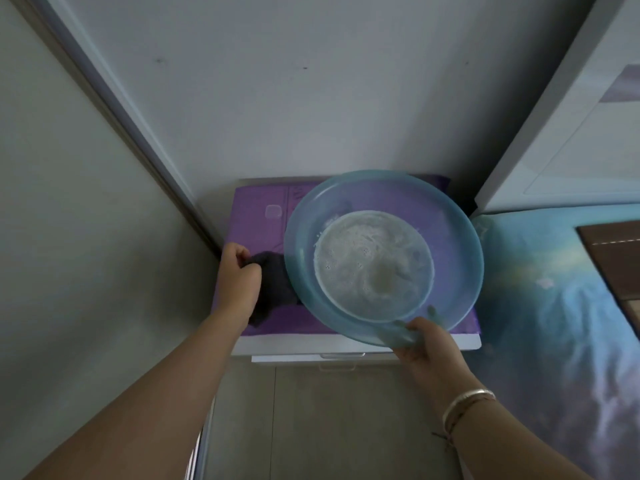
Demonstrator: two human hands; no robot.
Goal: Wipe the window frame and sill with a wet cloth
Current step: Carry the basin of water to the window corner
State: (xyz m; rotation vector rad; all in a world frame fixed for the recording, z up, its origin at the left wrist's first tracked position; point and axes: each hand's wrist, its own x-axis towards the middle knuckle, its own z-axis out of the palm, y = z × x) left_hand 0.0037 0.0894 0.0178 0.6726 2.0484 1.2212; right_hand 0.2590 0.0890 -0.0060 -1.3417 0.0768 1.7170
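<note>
A translucent blue basin with cloudy, soapy water in its bottom stands on a purple mat atop a small white cabinet. My right hand grips the basin's near rim, thumb over the edge. A dark grey cloth lies bunched on the mat just left of the basin. My left hand clutches the cloth's upper left part, fingers curled round it. Part of the cloth is hidden behind the basin's rim.
The white cabinet has a drawer handle below its front edge. A grey sliding-door frame runs diagonally on the left. A white wall rises behind. A bed with a blue patterned cover lies to the right.
</note>
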